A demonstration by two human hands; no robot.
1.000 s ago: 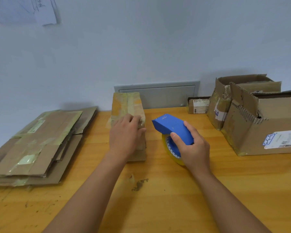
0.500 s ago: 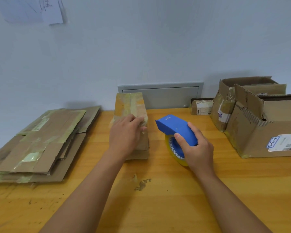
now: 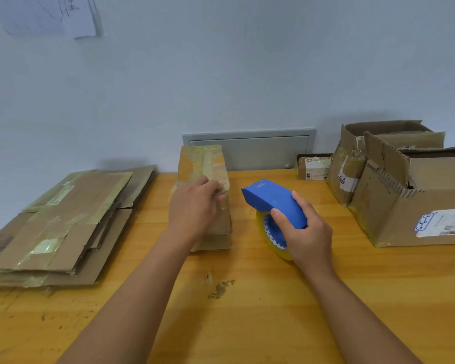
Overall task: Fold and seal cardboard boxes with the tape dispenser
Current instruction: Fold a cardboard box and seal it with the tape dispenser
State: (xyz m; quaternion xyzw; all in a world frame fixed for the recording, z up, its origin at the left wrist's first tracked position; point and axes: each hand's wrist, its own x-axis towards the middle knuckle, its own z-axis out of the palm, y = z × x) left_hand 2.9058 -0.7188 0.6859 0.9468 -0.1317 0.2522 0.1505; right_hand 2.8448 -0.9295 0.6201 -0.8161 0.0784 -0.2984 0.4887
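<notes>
I am viewing a small taped cardboard box (image 3: 204, 179) standing on the wooden desk (image 3: 247, 311), near its far edge by the wall. The left hand (image 3: 195, 208) is resting on top of this box, with its fingers curling over the right upper edge and grasping it. The right hand (image 3: 306, 232) is gripping the blue tape dispenser (image 3: 272, 200), which is sitting just to the right of the box with its yellowish tape roll (image 3: 271, 240) touching the desk. A stack of flattened cardboard (image 3: 61, 222) is lying at the left of the desk. Open cardboard boxes (image 3: 405, 195) are standing at the right, with a smaller labelled carton (image 3: 313, 167) beside them against the wall.
</notes>
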